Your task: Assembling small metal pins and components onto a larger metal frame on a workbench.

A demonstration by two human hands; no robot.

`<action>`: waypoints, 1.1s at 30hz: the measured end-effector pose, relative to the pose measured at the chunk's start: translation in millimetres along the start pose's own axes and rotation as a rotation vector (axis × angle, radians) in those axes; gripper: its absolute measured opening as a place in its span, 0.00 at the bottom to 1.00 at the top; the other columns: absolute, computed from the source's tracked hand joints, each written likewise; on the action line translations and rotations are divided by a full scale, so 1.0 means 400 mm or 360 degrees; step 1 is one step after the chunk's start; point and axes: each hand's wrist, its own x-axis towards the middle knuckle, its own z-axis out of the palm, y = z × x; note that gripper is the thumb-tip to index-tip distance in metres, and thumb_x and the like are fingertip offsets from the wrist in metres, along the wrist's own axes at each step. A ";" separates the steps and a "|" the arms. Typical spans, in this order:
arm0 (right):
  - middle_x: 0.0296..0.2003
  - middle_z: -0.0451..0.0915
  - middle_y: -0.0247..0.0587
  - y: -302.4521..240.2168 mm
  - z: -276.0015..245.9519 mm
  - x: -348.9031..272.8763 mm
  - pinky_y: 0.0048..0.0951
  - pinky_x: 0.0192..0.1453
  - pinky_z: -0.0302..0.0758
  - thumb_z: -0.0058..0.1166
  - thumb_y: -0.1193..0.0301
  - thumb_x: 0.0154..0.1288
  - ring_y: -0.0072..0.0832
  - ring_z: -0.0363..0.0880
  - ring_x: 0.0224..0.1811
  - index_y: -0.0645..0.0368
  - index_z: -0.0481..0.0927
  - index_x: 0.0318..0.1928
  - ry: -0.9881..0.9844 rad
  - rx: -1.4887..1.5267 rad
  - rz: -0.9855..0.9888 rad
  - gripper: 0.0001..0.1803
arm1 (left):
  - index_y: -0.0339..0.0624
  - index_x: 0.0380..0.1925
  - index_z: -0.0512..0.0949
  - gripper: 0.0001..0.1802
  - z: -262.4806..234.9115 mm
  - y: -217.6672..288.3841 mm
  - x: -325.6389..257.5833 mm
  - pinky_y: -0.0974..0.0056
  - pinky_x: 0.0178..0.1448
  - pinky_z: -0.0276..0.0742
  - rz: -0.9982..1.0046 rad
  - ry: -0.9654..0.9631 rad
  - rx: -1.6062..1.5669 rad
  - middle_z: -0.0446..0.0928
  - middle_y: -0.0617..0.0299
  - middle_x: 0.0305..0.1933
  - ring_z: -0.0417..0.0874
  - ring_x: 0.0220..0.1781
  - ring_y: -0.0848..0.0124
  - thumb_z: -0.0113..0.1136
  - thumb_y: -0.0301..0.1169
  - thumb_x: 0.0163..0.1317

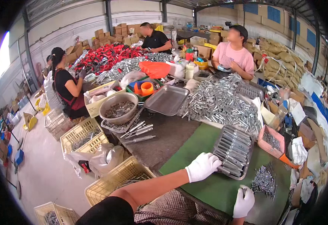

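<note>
My left hand [203,166], in a white glove, grips the near edge of a metal tray [233,150] packed with silver metal tubes, resting on the green mat [209,187]. My right hand [243,201], also gloved, pinches a small metal piece close to a pile of small screws [264,180] on the mat. Behind the tray lies a big heap of silver tubes [224,103].
A pink box of small parts [271,140] sits right of the tray. An empty steel tray [166,99], a steel bowl of parts [118,108] and loose long bolts [138,131] lie further left. Yellow crates [83,135] stand on the floor. Three other people work around the far table.
</note>
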 end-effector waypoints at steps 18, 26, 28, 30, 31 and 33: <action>0.49 0.83 0.51 -0.115 -0.073 -0.049 0.37 0.57 0.74 0.55 0.65 0.70 0.41 0.81 0.51 0.63 0.81 0.54 -0.0382 0.0215 -0.0122 0.18 | 0.44 0.38 0.73 0.12 -0.009 0.128 -0.051 0.56 0.47 0.77 0.0230 0.0221 -0.0228 0.74 0.57 0.41 0.79 0.43 0.59 0.61 0.33 0.55; 0.45 0.82 0.56 -0.113 -0.091 -0.068 0.41 0.50 0.75 0.56 0.69 0.69 0.41 0.80 0.45 0.69 0.79 0.52 -0.0449 0.0421 0.0071 0.17 | 0.39 0.37 0.70 0.17 0.020 0.198 -0.062 0.53 0.42 0.78 0.0136 0.0203 -0.0534 0.68 0.52 0.42 0.79 0.39 0.55 0.66 0.33 0.53; 0.43 0.81 0.55 -0.047 -0.081 -0.073 0.39 0.45 0.75 0.55 0.68 0.70 0.39 0.79 0.41 0.69 0.79 0.51 -0.0389 0.0334 -0.0150 0.17 | 0.38 0.37 0.70 0.18 0.022 0.212 -0.062 0.52 0.41 0.78 0.0104 0.0128 -0.0536 0.68 0.52 0.43 0.79 0.38 0.54 0.66 0.34 0.53; 0.40 0.81 0.53 -0.019 -0.083 -0.079 0.38 0.39 0.75 0.55 0.67 0.70 0.36 0.78 0.37 0.70 0.79 0.50 -0.0331 0.0259 -0.0360 0.17 | 0.37 0.37 0.70 0.18 0.031 0.225 -0.062 0.52 0.40 0.78 0.0068 0.0038 -0.0531 0.67 0.51 0.43 0.80 0.37 0.53 0.66 0.34 0.53; 0.39 0.80 0.50 -0.047 -0.093 -0.083 0.34 0.34 0.73 0.55 0.66 0.70 0.33 0.76 0.35 0.70 0.79 0.50 -0.0368 0.0495 -0.0059 0.17 | 0.37 0.37 0.70 0.18 0.038 0.230 -0.062 0.51 0.40 0.78 0.0082 0.0033 -0.0513 0.67 0.51 0.43 0.80 0.36 0.53 0.66 0.34 0.53; 0.37 0.79 0.46 -0.057 -0.104 -0.089 0.30 0.29 0.70 0.54 0.66 0.71 0.29 0.73 0.32 0.69 0.79 0.49 -0.0396 0.0731 0.0244 0.17 | 0.36 0.37 0.70 0.18 0.043 0.240 -0.061 0.51 0.39 0.78 0.0100 0.0026 -0.0495 0.67 0.50 0.43 0.80 0.35 0.52 0.66 0.34 0.53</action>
